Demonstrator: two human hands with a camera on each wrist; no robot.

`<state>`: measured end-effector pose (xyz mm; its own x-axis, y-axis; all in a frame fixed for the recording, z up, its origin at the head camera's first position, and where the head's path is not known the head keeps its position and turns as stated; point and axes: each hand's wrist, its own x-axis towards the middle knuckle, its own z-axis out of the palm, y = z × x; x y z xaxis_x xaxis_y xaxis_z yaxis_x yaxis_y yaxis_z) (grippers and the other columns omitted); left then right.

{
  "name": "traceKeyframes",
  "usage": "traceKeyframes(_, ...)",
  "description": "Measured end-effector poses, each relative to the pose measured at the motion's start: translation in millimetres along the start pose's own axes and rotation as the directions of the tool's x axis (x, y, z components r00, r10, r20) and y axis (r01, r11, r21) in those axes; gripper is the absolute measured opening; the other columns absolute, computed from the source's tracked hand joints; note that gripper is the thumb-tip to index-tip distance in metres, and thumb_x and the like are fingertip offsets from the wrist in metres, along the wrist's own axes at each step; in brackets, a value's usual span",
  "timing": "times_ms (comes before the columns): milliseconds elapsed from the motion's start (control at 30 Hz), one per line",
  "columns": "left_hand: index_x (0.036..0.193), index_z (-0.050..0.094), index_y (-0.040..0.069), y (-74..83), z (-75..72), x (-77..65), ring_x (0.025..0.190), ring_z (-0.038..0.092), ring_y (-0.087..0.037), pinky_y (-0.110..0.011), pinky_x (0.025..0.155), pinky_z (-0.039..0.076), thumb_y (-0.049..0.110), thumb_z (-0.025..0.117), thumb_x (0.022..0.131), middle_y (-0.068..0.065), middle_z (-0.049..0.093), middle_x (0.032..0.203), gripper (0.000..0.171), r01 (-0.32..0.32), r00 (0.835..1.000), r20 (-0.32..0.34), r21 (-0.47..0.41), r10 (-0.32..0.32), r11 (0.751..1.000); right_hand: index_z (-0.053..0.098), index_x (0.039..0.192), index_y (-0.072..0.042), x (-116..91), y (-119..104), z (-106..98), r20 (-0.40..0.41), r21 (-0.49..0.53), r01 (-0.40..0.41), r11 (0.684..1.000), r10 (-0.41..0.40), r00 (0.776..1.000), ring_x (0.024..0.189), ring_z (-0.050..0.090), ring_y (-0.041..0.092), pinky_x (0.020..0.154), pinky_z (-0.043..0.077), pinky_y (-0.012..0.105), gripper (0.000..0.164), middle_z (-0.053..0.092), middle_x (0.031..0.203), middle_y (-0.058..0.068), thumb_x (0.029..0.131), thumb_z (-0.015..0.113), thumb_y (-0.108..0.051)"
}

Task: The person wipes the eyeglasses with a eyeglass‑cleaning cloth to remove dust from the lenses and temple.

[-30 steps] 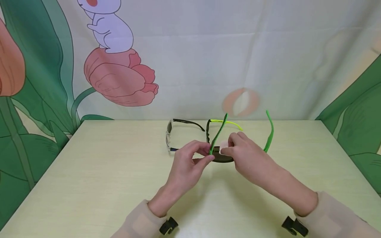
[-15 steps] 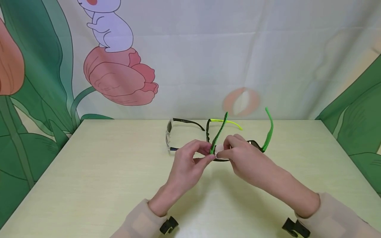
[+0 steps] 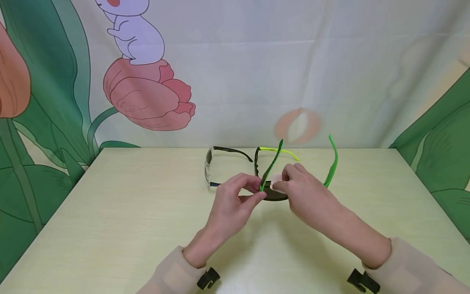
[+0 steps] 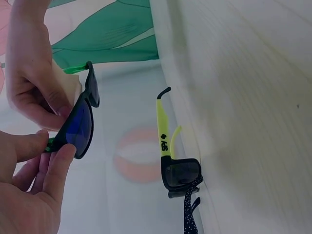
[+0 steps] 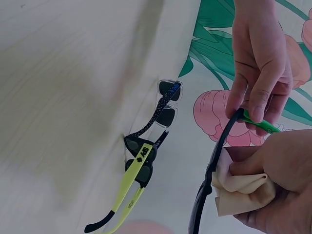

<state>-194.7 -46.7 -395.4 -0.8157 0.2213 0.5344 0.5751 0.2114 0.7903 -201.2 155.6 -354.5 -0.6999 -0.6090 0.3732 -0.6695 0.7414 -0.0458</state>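
Note:
My left hand point(image 3: 235, 202) pinches a pair of sunglasses point(image 4: 80, 124) with a black frame and green temples at the hinge corner between thumb and fingers. The dark lens faces the head camera, while the lens front looks blue in the left wrist view. In my right hand point(image 3: 312, 196) is a folded pale cloth point(image 5: 243, 192), gripped between thumb and fingers and held against the inner side of the lens. The sunglasses are up off the table, temples pointing away from me. My right hand hides the far lens in the head view.
Behind the hands, sunglasses with yellow-green temples point(image 5: 131, 175) stand on the table point(image 3: 110, 224). To their left lie clear-framed sunglasses point(image 3: 207, 167) with dark temples. A printed curtain point(image 3: 235, 73) hangs along the table's back edge.
My right hand moved left with the cloth toward the left hinge, then back right, baring part of the lens again. My left hand keeps its hold and place.

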Motion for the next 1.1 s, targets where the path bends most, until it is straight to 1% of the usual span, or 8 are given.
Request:
traceKeyframes(200,0.103,0.072,0.000,-1.9,-4.8,1.1,0.083,0.068,-0.016,-0.026,0.068,0.062,-0.007,0.081,0.084,-0.006,0.070,0.095,0.022,-0.032,0.999,-0.034,0.044,0.033,0.999,0.074,0.105,0.001,-3,1,-3,-0.024,0.049,-0.120,0.992,0.122,0.992,0.083,0.053,0.026,0.063,0.053,0.029,0.022,0.055,0.086,0.007,0.087,0.073,0.013)
traceKeyframes(367,0.101,0.072,0.000,-3.8,-9.3,1.2,0.082,0.069,-0.017,-0.026,0.068,0.062,-0.009,0.081,0.084,-0.006,0.070,0.094,0.021,-0.032,0.998,-0.060,0.051,0.035,0.998,0.070,0.092,0.002,-5,4,-5,-0.052,0.043,-0.176,0.983,0.178,0.983,0.082,0.058,0.030,0.064,0.054,0.036,0.006,0.056,0.080,0.007,0.090,0.076,0.003)
traceKeyframes(500,0.101,0.071,0.000,-3.8,-10.0,0.8,0.082,0.069,-0.017,-0.026,0.067,0.062,-0.008,0.081,0.083,-0.006,0.069,0.093,0.022,-0.051,0.997,-0.057,0.062,0.054,0.997,0.071,0.085,0.000,-4,6,-4,-0.020,0.030,-0.183,0.983,0.184,0.983,0.080,0.057,0.030,0.064,0.055,0.037,0.009,0.055,0.079,0.007,0.088,0.076,0.007)
traceKeyframes(633,0.101,0.071,0.001,-3.7,-10.2,0.7,0.083,0.068,-0.016,-0.025,0.066,0.062,-0.008,0.081,0.084,-0.005,0.069,0.092,0.021,-0.072,0.996,-0.040,0.073,0.075,0.995,0.075,0.086,-0.003,-3,8,-3,0.018,0.005,-0.185,0.983,0.185,0.983,0.081,0.055,0.029,0.066,0.057,0.037,0.015,0.057,0.084,0.010,0.086,0.073,0.012)
traceKeyframes(800,0.101,0.071,0.001,-3.3,-11.4,0.2,0.083,0.068,-0.015,-0.025,0.066,0.062,-0.008,0.081,0.084,-0.004,0.069,0.093,0.022,-0.082,0.996,-0.025,0.091,0.084,0.992,0.069,0.077,-0.009,-2,11,1,0.051,-0.060,-0.182,0.981,0.185,0.981,0.080,0.052,0.029,0.060,0.055,0.033,0.028,0.052,0.082,0.010,0.086,0.066,0.017)
traceKeyframes(867,0.101,0.071,0.002,-3.4,-12.0,-0.4,0.082,0.067,-0.015,-0.025,0.065,0.062,-0.008,0.081,0.084,-0.003,0.069,0.093,0.022,-0.082,0.996,-0.022,0.095,0.084,0.992,0.070,0.080,-0.006,-3,11,2,0.051,-0.107,-0.173,0.979,0.180,0.982,0.079,0.051,0.029,0.057,0.054,0.031,0.026,0.051,0.082,0.011,0.085,0.065,0.019)
traceKeyframes(1000,0.101,0.071,0.003,-3.8,-12.8,-0.8,0.082,0.067,-0.014,-0.024,0.065,0.061,-0.008,0.082,0.083,-0.002,0.068,0.092,0.023,-0.087,0.996,-0.018,0.096,0.090,0.991,0.073,0.097,0.006,-5,12,5,0.035,-0.230,-0.143,0.963,0.155,0.987,0.080,0.051,0.031,0.055,0.055,0.028,0.018,0.053,0.085,0.017,0.085,0.067,0.019)
traceKeyframes(1100,0.101,0.072,0.003,-3.9,-12.9,-0.2,0.082,0.067,-0.014,-0.024,0.066,0.061,-0.008,0.081,0.083,-0.002,0.068,0.093,0.023,-0.092,0.995,-0.016,0.098,0.094,0.991,0.072,0.100,0.008,-5,13,7,0.024,-0.265,-0.132,0.955,0.143,0.989,0.081,0.052,0.032,0.056,0.056,0.029,0.019,0.054,0.086,0.018,0.084,0.068,0.019)
